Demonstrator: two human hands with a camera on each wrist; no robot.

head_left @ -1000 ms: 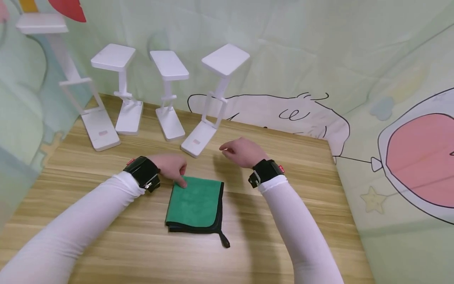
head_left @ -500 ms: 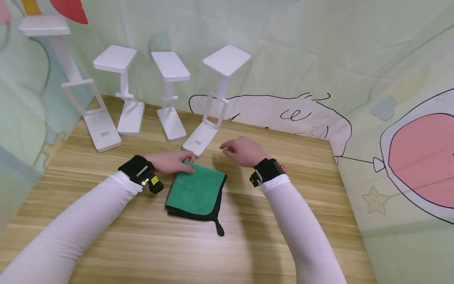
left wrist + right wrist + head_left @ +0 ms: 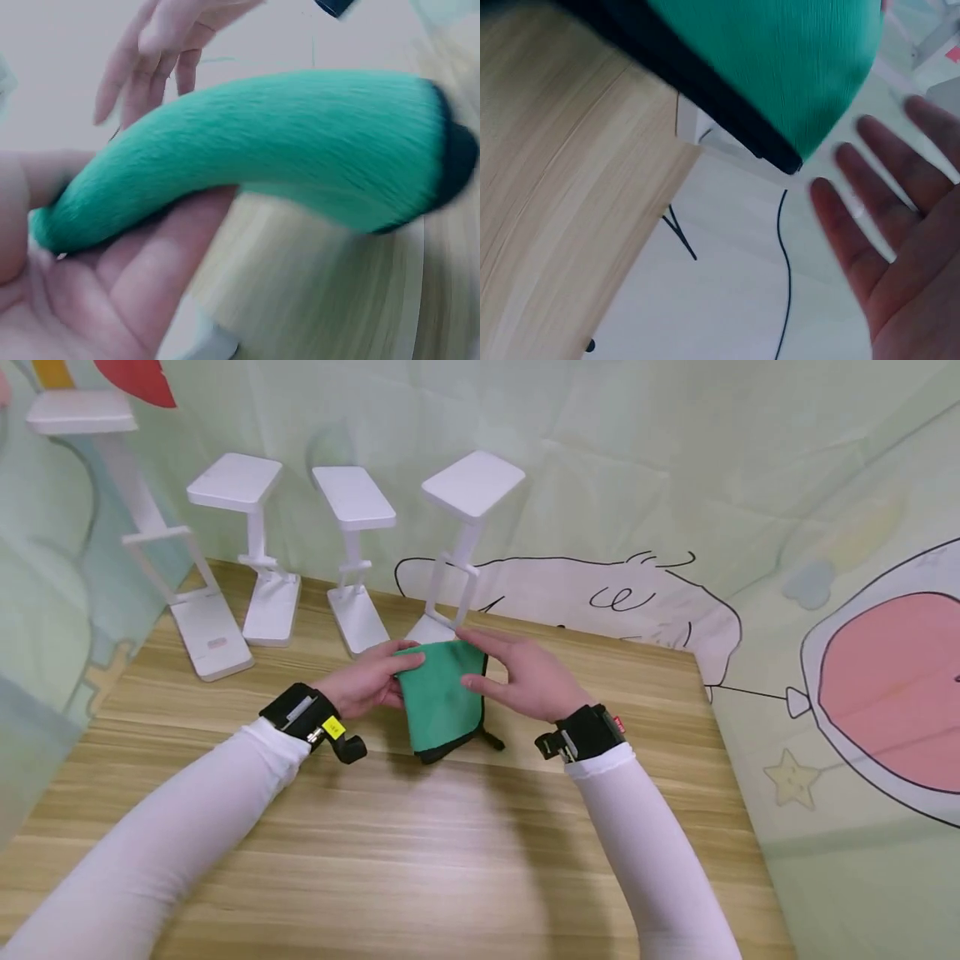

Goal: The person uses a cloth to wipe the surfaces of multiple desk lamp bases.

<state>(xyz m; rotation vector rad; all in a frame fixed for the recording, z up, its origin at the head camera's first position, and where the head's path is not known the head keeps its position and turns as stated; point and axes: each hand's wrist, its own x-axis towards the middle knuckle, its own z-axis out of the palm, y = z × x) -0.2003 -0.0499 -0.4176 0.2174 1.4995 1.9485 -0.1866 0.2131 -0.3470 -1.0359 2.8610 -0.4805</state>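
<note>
A folded green cloth (image 3: 444,697) with black edging and a small black loop hangs above the table in the head view. My left hand (image 3: 367,681) pinches its upper left corner, thumb on the front and fingers behind. In the left wrist view the cloth (image 3: 270,139) bends over those fingers. My right hand (image 3: 528,672) is at the cloth's right side, its fingers extended. The right wrist view has the right hand (image 3: 900,232) with spread fingers, apart from the cloth's corner (image 3: 780,82).
Behind the hands stand several white folding desk lamps, among them a tall one (image 3: 213,635) at far left and one (image 3: 472,485) whose base the cloth partly covers. A wooden table (image 3: 405,852) lies below. Printed fabric walls (image 3: 637,485) rise at its back and sides.
My left hand has lifted the cloth off the table and moved it forward and right. My right hand has straightened its fingers and come up to the cloth's right side.
</note>
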